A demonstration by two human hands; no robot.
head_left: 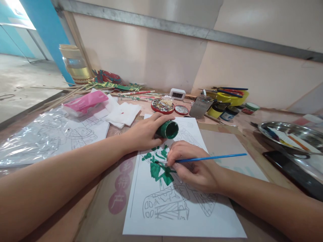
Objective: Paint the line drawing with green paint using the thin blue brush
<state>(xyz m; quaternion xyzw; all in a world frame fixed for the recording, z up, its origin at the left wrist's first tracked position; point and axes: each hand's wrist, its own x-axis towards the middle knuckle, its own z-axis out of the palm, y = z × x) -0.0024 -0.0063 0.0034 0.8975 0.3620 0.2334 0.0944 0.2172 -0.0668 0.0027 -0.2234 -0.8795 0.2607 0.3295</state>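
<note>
A white sheet with a line drawing [141, 225] lies before me, its leaf shapes partly covered in green paint [157, 170]. My right hand [194, 168] rests on the sheet, closed round a blue-handled paintbrush [214, 157] whose tip touches or hovers just over the green area. My left hand [146, 131] is wrapped round a small paint jar [169, 129], tilted so that its open mouth faces me. Green paint coats the inside of the jar. Part of the drawing is hidden under both hands.
Cardboard [101, 215] lies under the sheet. Plastic-covered drawings [50, 137], a pink packet [85, 103] and white tissues [123, 113] are at left. Behind stand a red-rimmed dish [163, 110], a cup of cloudy water [200, 107] and a white clock [177, 94]. A metal bowl [267, 126] is at right.
</note>
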